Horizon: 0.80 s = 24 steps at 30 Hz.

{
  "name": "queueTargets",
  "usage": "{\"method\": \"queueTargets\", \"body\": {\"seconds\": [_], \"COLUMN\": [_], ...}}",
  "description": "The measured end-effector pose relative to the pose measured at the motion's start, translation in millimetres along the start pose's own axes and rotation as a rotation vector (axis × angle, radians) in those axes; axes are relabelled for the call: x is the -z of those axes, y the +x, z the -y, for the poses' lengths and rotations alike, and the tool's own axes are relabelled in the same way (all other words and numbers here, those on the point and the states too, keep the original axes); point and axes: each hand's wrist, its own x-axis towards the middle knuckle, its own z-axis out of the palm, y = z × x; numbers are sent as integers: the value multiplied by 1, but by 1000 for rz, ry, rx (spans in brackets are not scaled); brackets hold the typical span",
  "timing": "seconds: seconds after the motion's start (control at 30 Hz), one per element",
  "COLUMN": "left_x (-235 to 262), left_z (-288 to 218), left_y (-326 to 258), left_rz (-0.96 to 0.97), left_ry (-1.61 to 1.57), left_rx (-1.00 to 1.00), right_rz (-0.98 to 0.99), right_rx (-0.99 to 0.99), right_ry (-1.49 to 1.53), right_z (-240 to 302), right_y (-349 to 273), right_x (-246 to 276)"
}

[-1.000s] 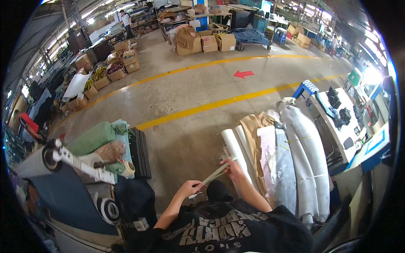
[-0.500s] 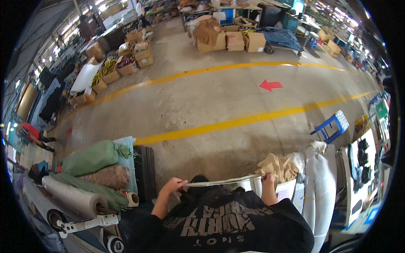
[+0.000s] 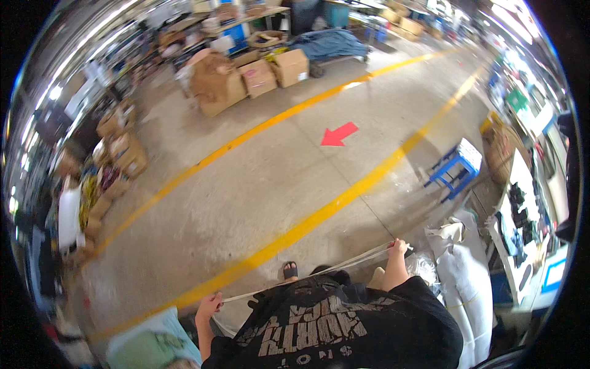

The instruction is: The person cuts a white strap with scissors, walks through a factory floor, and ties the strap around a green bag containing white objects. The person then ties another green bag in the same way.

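Observation:
I hold a long pale strip of fabric (image 3: 319, 271) stretched taut in front of my chest. My left hand (image 3: 209, 305) grips its lower left end beside a light green fabric roll (image 3: 150, 344). Its upper right end is pinched in my right hand (image 3: 398, 248), raised out to the side next to upright white fabric rolls (image 3: 467, 289). Below the strip, one of my feet in a dark sandal (image 3: 290, 270) rests on the concrete floor. My black printed shirt fills the lower middle of the view.
Yellow floor lines (image 3: 319, 215) and a red arrow (image 3: 338, 134) mark the concrete. A blue stool (image 3: 456, 167) stands at right by a work table (image 3: 522, 215). Cardboard boxes (image 3: 258, 77) sit beyond the far line, and more boxes (image 3: 120, 154) line the left.
My arms have spread further apart, pulling the strip longer and tilting it up to the right. The view has swung, so the rolls at left have mostly slid out of sight.

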Motion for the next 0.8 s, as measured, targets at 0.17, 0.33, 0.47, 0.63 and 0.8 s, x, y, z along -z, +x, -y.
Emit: {"method": "queueTargets", "body": {"seconds": [0.17, 0.33, 0.47, 0.63, 0.8], "left_x": [5, -78, -173, -251, -293], "left_z": [-237, -468, -599, -711, -783], "left_y": [164, 300, 371, 425, 508], "left_rz": [243, 376, 377, 414, 169], "left_ry": [396, 454, 453, 477, 470], "left_rx": [-34, -139, -215, -308, -258], "right_rz": [-17, -132, -429, -716, -678], "right_rx": [124, 338, 470, 394, 521], "right_ry": [251, 944, 1083, 978, 734], "right_z": [85, 152, 199, 313, 396], "right_y": [27, 139, 205, 173, 222], "right_x": [-52, -61, -90, -238, -395]}}
